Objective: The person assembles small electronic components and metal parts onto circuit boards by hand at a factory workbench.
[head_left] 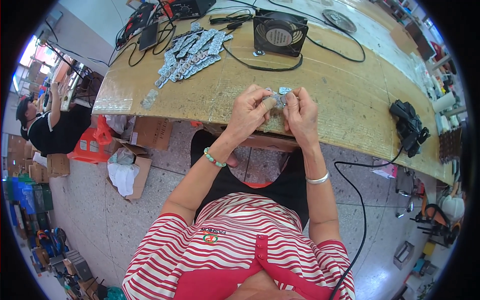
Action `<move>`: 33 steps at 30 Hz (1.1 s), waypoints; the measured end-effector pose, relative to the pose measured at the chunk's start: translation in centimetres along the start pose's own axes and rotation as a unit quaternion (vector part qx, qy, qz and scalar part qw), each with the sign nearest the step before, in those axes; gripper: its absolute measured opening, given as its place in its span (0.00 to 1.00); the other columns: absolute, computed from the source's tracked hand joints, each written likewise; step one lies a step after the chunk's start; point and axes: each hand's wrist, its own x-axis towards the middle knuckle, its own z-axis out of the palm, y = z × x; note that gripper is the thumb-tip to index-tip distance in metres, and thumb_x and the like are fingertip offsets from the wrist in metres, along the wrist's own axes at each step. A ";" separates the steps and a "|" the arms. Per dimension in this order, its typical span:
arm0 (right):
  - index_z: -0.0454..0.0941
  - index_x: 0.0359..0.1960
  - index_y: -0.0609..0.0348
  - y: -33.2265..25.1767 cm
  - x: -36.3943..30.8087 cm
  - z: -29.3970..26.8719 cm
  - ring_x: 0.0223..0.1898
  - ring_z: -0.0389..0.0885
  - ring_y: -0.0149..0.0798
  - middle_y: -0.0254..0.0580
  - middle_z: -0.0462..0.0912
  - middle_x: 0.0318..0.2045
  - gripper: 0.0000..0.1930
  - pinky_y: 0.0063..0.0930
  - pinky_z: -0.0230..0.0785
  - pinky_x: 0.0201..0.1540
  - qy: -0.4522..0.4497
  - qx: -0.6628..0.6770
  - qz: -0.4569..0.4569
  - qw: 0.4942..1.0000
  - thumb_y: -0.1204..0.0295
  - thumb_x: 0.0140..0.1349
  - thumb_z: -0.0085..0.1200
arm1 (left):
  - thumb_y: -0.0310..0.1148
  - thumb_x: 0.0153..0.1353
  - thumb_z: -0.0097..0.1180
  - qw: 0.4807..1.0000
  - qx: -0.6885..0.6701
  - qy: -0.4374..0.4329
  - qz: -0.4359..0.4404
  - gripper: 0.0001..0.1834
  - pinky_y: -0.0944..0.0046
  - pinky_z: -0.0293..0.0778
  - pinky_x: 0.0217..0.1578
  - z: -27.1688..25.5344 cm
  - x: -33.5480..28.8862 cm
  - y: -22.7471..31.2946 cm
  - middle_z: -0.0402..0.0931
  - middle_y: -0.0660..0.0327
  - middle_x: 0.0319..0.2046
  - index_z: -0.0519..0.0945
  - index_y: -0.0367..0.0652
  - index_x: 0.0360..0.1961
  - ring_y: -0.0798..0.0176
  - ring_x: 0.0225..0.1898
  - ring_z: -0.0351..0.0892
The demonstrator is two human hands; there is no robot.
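Red-and-white striped shirt [235, 250] cloth lies nearest the camera, and beyond it spreads the brown desk [350, 102], with a loose heap of silvery-grey strips [192, 52] toward its far left. Right of that heap stands a black fan [279, 36] with its cord trailing on the desk.

Both hands meet above the near edge: the left hand [250, 111] pinches a small grey piece [275, 100] between thumb and forefinger, and the right hand [301, 114] closes thumb against forefinger at its other side. Fingertips hide most of its outline, so its exact shape cannot be told. Just beyond them, a small flat tile [285, 90] lies on the desk.

Judging by its size, the small grey piece should be very light; its sheen suggests something thin, fairly stiff and perhaps slick, liable to bend or slip if squeezed hard. Opposite edges, held lightly with the finger pads, seem the safest hold.
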 end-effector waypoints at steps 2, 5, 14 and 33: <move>0.70 0.32 0.62 0.0 0.0 -0.2 0.11 0.66 0.22 0.30 0.68 0.12 0.09 0.22 0.57 0.14 -0.015 0.001 -0.012 1.000 0.71 0.71 0.48 | 0.27 0.66 0.57 0.999 0.023 -0.042 -0.011 0.06 0.77 0.56 0.15 -0.2 0.1 0.2 0.70 0.67 0.30 0.80 0.34 0.40 0.80 0.18 0.65; 0.69 0.31 0.62 -0.3 -0.1 0.1 0.12 0.66 0.22 0.30 0.68 0.12 0.09 0.22 0.57 0.14 -0.029 -0.016 -0.027 0.999 0.72 0.71 0.48 | 0.28 0.67 0.57 0.999 0.011 -0.049 -0.014 0.07 0.77 0.54 0.15 -0.4 0.0 0.0 0.69 0.68 0.25 0.80 0.35 0.40 0.80 0.17 0.62; 0.67 0.32 0.58 -0.4 -0.3 0.2 0.13 0.63 0.20 0.27 0.67 0.14 0.10 0.17 0.57 0.15 -0.041 -0.025 -0.047 0.998 0.70 0.74 0.43 | 0.31 0.68 0.57 0.996 -0.038 -0.059 -0.056 0.09 0.77 0.62 0.16 -0.4 0.0 0.4 0.73 0.65 0.21 0.80 0.34 0.39 0.77 0.16 0.70; 0.69 0.34 0.59 -0.9 0.2 -0.9 0.11 0.59 0.21 0.26 0.65 0.16 0.12 0.16 0.55 0.12 -0.090 0.142 0.090 0.982 0.65 0.75 0.43 | 0.30 0.70 0.52 0.991 -0.065 -0.106 -0.046 0.06 0.76 0.63 0.16 -0.5 -0.6 -0.1 0.74 0.64 0.22 0.73 0.38 0.38 0.77 0.16 0.70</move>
